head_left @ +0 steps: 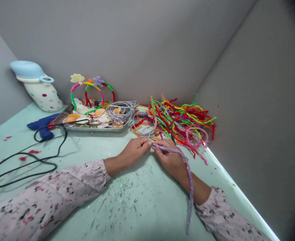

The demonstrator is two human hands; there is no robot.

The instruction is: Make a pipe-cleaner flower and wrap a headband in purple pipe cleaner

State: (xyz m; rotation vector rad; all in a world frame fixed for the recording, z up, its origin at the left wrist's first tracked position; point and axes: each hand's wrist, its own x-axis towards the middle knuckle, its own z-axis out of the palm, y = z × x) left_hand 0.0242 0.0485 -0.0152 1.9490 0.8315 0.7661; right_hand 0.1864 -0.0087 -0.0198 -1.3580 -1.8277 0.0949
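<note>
A long fuzzy purple pipe cleaner [191, 187] runs from my fingertips over my right hand [171, 160] and hangs down past the wrist. My right hand is closed, pinching that pipe cleaner near its end. Beside it, my left hand [133, 154] is closed in a pinch at the near side of a thin grey wire ring [130, 124], where the purple end meets the wire. The ring rises beyond both hands, in front of the loose pipe cleaners. Fingers partly hide the exact contact point.
A metal tray [97, 130] holds flower-like pieces, coiled grey wire [122, 111] and colourful wrapped hoops [103, 95]. Many loose pipe cleaners [180, 120] are heaped at right. A blue glue gun [43, 125], its black cord [59, 150] and a tilted bottle [40, 92] are at left.
</note>
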